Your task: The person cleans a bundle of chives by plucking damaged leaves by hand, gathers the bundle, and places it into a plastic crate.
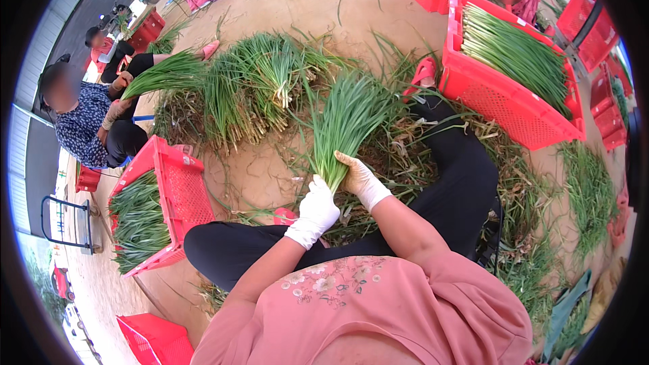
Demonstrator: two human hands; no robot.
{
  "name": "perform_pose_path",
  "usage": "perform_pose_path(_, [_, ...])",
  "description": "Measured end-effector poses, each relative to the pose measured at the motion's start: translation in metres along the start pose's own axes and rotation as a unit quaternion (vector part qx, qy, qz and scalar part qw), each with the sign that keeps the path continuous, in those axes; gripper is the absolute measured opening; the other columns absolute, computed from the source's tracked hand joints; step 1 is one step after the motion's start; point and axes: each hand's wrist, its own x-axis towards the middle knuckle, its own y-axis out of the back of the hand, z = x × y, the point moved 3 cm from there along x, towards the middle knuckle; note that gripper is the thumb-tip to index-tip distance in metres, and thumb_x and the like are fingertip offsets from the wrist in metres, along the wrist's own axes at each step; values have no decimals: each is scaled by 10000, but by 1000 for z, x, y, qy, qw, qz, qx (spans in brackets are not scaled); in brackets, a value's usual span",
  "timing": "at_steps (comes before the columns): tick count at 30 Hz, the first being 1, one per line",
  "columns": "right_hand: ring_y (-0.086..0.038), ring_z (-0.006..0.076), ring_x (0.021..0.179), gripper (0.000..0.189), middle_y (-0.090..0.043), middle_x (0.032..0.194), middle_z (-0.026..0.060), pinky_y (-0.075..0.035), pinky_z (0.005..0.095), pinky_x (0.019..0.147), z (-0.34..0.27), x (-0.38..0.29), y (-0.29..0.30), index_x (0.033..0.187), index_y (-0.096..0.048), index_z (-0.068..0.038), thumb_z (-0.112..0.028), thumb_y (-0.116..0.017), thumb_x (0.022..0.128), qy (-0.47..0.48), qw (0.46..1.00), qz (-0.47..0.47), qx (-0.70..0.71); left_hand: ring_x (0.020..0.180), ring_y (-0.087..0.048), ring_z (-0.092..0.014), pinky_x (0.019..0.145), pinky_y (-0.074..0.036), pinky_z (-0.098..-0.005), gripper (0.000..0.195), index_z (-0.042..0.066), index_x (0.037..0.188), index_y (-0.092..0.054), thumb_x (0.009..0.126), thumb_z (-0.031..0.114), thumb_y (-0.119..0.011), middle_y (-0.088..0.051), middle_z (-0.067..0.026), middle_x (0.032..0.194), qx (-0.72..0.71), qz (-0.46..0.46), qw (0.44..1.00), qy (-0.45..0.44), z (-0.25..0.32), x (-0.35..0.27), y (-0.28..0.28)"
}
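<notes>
Both my hands wear whitish gloves and hold one bunch of long green stalks, which look like garlic chives (342,121), over the ground between my knees. My left hand (315,212) is closed around the pale lower ends. Against the right side of the same bunch, just above those ends, lies my right hand (361,178), its thumb across the stalks and its palm partly discoloured. The leaves fan out away from me. Past them a large heap of similar stalks (243,86) rests on the floor, its cut ends towards me.
Red plastic crates of stalks stand at the right (512,96) and left (182,192). Trimmed leaf waste (522,197) lies around my legs. A co-worker (86,116) sits at the left holding another bunch. A trolley (76,225) and an upturned-looking red crate (154,339) are at lower left.
</notes>
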Motion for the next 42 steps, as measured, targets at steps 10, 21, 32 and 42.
perform_pose_path(10, [-509,300,1082,670,-565,1157,112,-355,488,973,22,-1,29,1164,-521,-60,-487,-717,686,22,999,26,35,953,-538,-433,802,-483,-411,842,-23,1400,-109,705,137,-557,-320,-321,1324,-101,-2,995,6,-22,8,-41])
perform_pose_path(21, [-612,318,836,318,-639,947,152,-489,471,828,10,-5,36,984,-597,-2,-126,-647,696,51,993,67,81,978,-573,-316,716,-516,-402,1115,-46,1396,-5,691,367,-764,-417,-283,1261,-615,-79,779,91,-7,14,1])
perform_pose_path(32, [-556,329,961,259,-572,1083,169,-435,494,875,14,-16,36,1106,-503,-14,-158,-444,899,32,945,326,-2,725,-630,-253,663,-532,-414,253,46,983,-586,815,230,-628,-641,-111,856,-780,-286,511,220,-47,40,-73])
perform_pose_path(42, [-557,286,990,338,-568,1128,159,-417,450,908,21,-12,50,1155,-475,3,-205,-324,936,76,941,329,19,675,-619,-261,625,-522,-407,236,22,960,-583,769,160,-603,-637,-123,817,-744,-289,567,202,-45,43,-81])
